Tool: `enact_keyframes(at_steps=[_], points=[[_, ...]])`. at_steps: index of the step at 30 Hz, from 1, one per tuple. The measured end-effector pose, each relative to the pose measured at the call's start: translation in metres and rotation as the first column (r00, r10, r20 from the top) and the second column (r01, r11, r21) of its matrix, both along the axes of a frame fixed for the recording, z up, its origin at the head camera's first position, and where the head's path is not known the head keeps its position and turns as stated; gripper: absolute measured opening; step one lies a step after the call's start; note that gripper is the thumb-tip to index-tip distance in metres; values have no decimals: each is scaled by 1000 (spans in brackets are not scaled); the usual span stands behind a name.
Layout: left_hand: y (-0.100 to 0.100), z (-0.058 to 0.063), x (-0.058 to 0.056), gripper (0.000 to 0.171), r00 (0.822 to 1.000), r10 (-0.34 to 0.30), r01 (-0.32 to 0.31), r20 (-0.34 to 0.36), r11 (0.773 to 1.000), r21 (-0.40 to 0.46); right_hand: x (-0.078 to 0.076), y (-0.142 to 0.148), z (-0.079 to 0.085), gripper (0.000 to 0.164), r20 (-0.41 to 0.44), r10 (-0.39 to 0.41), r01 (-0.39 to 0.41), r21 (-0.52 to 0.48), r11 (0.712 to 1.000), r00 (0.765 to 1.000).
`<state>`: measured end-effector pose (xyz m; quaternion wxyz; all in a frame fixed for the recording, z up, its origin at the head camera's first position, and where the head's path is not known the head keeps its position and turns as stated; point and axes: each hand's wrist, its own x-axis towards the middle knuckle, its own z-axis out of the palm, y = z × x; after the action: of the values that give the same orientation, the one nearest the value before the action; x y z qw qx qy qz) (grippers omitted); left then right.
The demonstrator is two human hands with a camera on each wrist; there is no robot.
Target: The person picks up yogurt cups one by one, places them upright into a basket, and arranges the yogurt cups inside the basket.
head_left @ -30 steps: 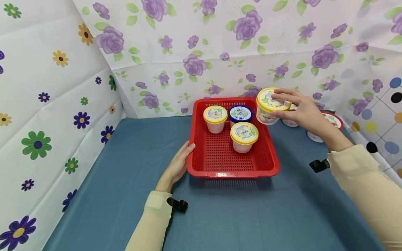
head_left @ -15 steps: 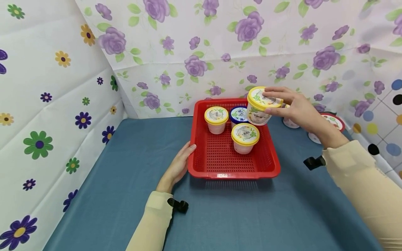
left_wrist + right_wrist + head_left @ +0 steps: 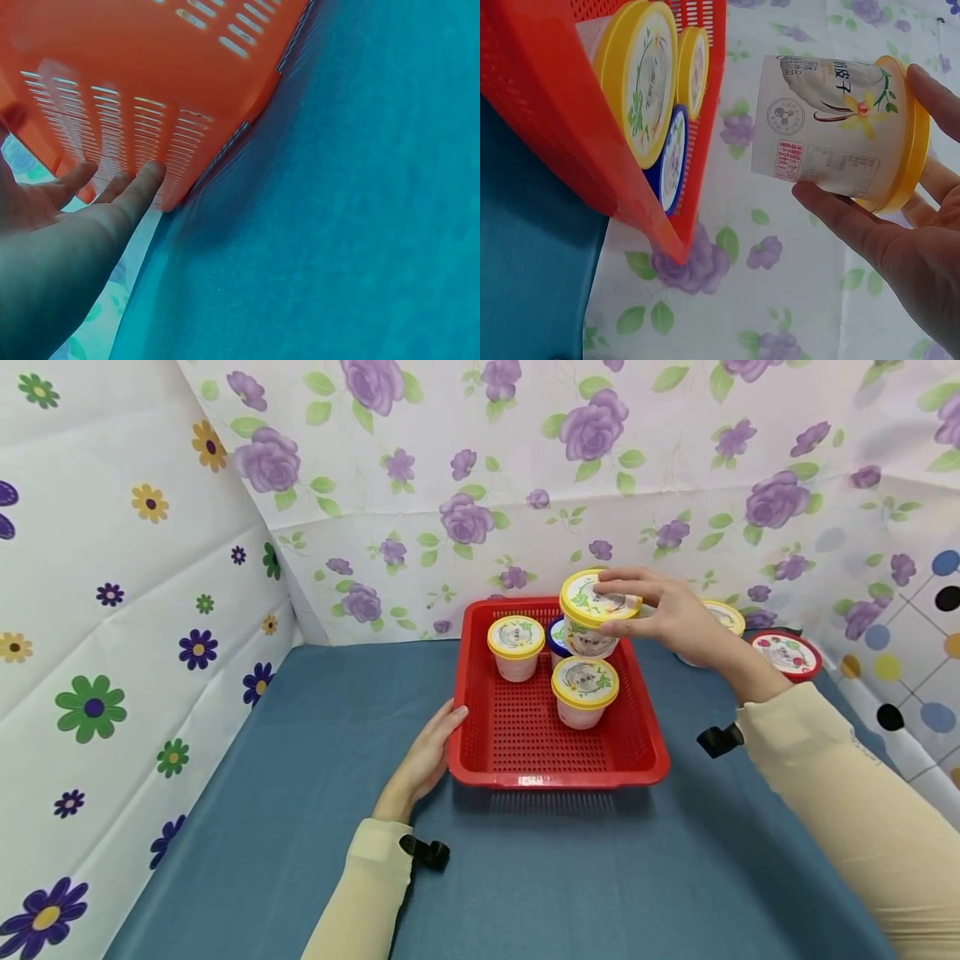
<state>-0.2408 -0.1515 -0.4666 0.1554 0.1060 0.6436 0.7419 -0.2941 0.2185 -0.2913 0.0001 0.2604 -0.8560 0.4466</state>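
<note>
In the head view my right hand (image 3: 663, 610) grips a yellow-lidded tub (image 3: 585, 631) by its lid, over the back right of a red plastic basket (image 3: 555, 778). In the right wrist view the tub's (image 3: 821, 127) white side shows a vanilla flower print and a label; thumb and fingers lie on opposite sides of it. My left hand (image 3: 422, 756) rests at the basket's left side, its fingers straight against the slotted outer wall (image 3: 112, 45). Inside the basket stand two yellow-lidded tubs, one at left (image 3: 516, 639) and one nearer (image 3: 585, 683), and a blue-lidded tub (image 3: 556, 637), partly hidden.
Behind my right wrist, on the blue tablecloth (image 3: 300, 793), stand a yellow-lidded tub (image 3: 726, 617) and a red-lidded tub (image 3: 787, 653). Flower-printed sheets (image 3: 420, 493) rise at the back and left. Dotted cloth (image 3: 918, 668) covers the right side.
My right hand has carried the yellow-lidded tub leftward, from the basket's right edge to above its inside, partly covering the blue-lidded tub. My left hand has stayed at the basket.
</note>
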Motion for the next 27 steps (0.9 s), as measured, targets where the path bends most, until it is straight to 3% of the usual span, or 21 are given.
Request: enact_keyframes(at_steps=[27], points=[[1,0,1,60,1000,-4,4,-7,1000,11,-17,-46,-5,60,23,89,-89,24,996,996]])
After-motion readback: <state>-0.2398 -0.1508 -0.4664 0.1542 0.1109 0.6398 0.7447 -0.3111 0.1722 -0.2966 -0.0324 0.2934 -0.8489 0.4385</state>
